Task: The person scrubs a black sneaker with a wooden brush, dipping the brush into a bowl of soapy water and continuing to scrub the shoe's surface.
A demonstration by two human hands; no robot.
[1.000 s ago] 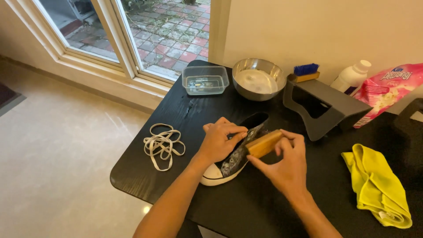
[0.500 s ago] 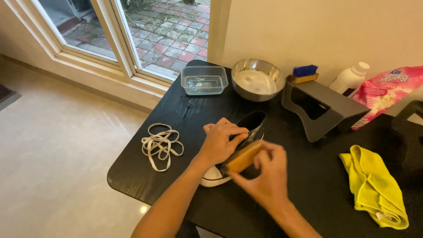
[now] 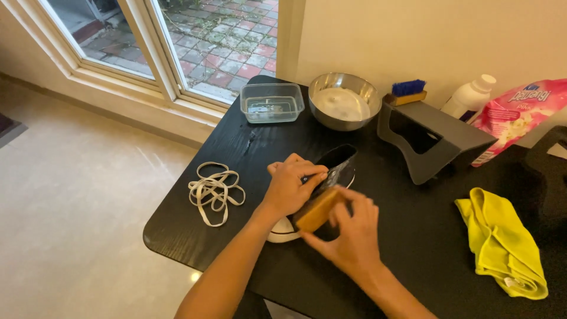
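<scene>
Sneaker (image 3: 331, 177), black with a white sole, lies on its side near the middle of the black counter (image 3: 236, 147), its opening pointing toward one o'clock. The left hand (image 3: 290, 188) lies over its upper, fingers (image 3: 310, 174) curled and pressed down on the fabric, holding it against the counter. The right hand (image 3: 349, 236) sits at five o'clock from the shoe, its fingers pinching a wooden-backed brush (image 3: 316, 210) that rests against the shoe's side near the toe.

At nine o'clock from the shoe a loose pile of white laces (image 3: 214, 190) lies apart from it. At eleven o'clock stands a clear plastic container (image 3: 273, 102), and at twelve o'clock a metal bowl (image 3: 344, 100) holding whitish liquid. At two o'clock a dark grey stand (image 3: 434, 139) carries a blue-bristled brush (image 3: 406, 93); behind it are a white bottle (image 3: 471, 97) and a pink pouch (image 3: 520, 115). At four o'clock a yellow cloth (image 3: 502, 242) lies crumpled.
</scene>
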